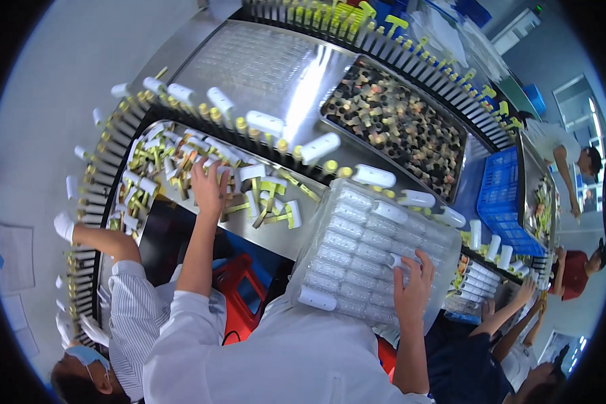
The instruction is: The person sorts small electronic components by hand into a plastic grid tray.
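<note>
My left hand (210, 192) reaches into a heap of white-and-yellow-green T-shaped pieces (252, 192) on the metal bench, its fingers apart among them. Leaning in front of me is a clear plastic tray (357, 252) with rows of moulded slots. A white tubular piece (316, 298) lies in the tray's near left corner, and another white piece (389, 212) is near its far edge. Over the right part of the tray, my right hand (413, 286) has thumb and fingers around the end of a small white piece (395, 260), partly hidden by the fingers.
A curved conveyor (256, 138) carries upright pegs, several topped with white pieces. Beyond it are a metal tray of small dark and pinkish parts (397, 121) and a blue crate (501, 195). At left, a co-worker's gloved hand (65, 227) is near the conveyor; others work at right.
</note>
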Demonstrator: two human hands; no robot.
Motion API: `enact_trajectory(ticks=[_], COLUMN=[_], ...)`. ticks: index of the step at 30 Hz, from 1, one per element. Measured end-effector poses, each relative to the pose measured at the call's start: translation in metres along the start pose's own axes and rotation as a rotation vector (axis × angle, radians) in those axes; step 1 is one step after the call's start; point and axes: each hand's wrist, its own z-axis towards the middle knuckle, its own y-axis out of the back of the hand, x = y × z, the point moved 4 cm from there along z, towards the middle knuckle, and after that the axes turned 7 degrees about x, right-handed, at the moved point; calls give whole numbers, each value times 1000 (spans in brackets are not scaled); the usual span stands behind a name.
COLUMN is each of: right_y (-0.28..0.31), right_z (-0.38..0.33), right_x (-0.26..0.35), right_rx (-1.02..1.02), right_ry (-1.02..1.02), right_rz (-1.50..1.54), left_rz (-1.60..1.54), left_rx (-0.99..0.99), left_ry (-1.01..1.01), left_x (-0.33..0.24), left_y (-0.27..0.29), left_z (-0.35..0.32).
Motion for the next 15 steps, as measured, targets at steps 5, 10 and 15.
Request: enact_trajectory(ticks=[5, 10, 15], right_y=[1, -2, -15], right_z=[0, 2, -10], right_x=[-4, 0, -7], right_rx=[10, 22, -107], right_ry=[-51, -37, -44], right_rz=[-7, 9, 30], left_rz=[-362, 87, 51], left_rx=[419, 549, 635], left_ry=[-323, -474, -374], left_x=[-93, -131, -121], left_y=[-17, -87, -123], left_z=[-2, -23, -25])
